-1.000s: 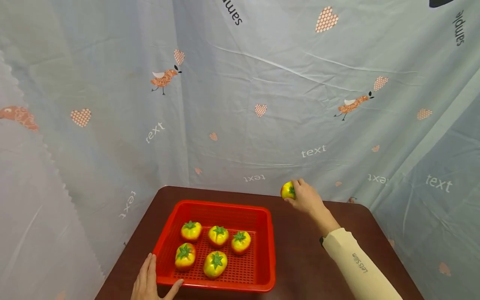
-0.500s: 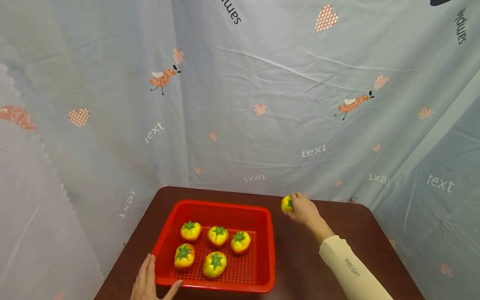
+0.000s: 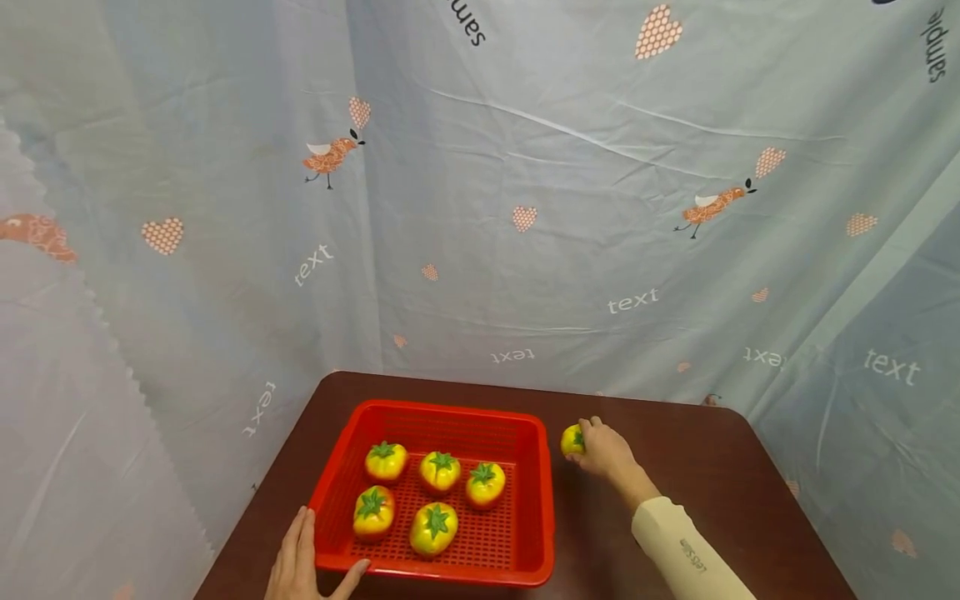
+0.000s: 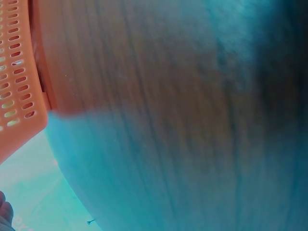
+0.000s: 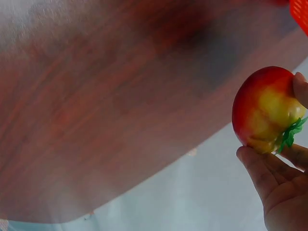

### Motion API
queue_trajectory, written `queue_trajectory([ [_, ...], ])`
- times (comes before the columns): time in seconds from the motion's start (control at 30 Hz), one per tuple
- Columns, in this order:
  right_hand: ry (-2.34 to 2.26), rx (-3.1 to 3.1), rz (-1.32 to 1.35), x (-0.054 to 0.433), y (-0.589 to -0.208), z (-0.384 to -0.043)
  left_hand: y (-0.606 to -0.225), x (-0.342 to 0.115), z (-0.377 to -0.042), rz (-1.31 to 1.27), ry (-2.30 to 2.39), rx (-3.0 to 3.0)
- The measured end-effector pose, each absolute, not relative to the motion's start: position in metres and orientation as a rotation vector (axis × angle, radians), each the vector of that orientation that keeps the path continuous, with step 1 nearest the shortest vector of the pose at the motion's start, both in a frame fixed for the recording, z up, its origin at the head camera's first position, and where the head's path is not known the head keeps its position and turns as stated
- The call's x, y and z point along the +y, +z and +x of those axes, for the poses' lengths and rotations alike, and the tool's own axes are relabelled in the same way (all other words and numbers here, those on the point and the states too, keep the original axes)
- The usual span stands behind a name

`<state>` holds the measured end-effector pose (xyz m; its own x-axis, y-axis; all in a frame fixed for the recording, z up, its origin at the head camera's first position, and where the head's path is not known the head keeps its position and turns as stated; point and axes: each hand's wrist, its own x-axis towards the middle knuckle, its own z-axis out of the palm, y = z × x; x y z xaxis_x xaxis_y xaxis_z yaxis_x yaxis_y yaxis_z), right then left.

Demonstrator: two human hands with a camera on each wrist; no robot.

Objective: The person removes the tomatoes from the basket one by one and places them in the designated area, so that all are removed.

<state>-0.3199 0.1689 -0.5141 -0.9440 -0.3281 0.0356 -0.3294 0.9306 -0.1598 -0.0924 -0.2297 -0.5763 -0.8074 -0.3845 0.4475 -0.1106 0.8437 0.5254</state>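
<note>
My right hand (image 3: 609, 454) holds a yellow-and-red toy tomato (image 3: 572, 440) with a green leafy top, just right of the red basket (image 3: 546, 500). In the right wrist view, fingers and thumb pinch this toy tomato (image 5: 264, 110) from opposite sides; I cannot tell whether it touches the table. My left hand (image 3: 300, 562) rests at the basket's near left corner, fingers fairly straight along the side and thumb at the front rim. Several similar toy tomatoes (image 3: 433, 530) sit apart inside the basket, leafy tops up. The left wrist view shows the basket wall (image 4: 19, 86) and a bit of fingers (image 4: 6, 211).
A dark brown table (image 3: 675, 467) with rounded far corners carries the basket. Grey-blue printed curtains (image 3: 480, 167) hang close behind the table and along both sides. Bare tabletop lies right of the right hand.
My right hand has come down and nearer with the toy tomato, from above the far table edge to low beside the basket. The left hand and basket hold their place.
</note>
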Motion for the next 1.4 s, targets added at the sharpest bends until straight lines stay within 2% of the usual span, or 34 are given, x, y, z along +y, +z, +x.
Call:
queue_trajectory([
  [0.53, 0.244, -3.118, 0.498, 0.176, -0.543, -0.313, -0.576, -0.227, -0.093, 0.363, -0.662, -2.474],
  [1.1, 0.226, -3.125, 0.424, 0.166, -0.543, -0.313, -0.578, -0.232, -0.095, 0.295, -0.706, -2.408],
  [1.4, 0.296, -3.147, 0.299, 0.164, -0.549, -0.312, -0.579, -0.231, -0.094, 0.304, -0.697, -2.415],
])
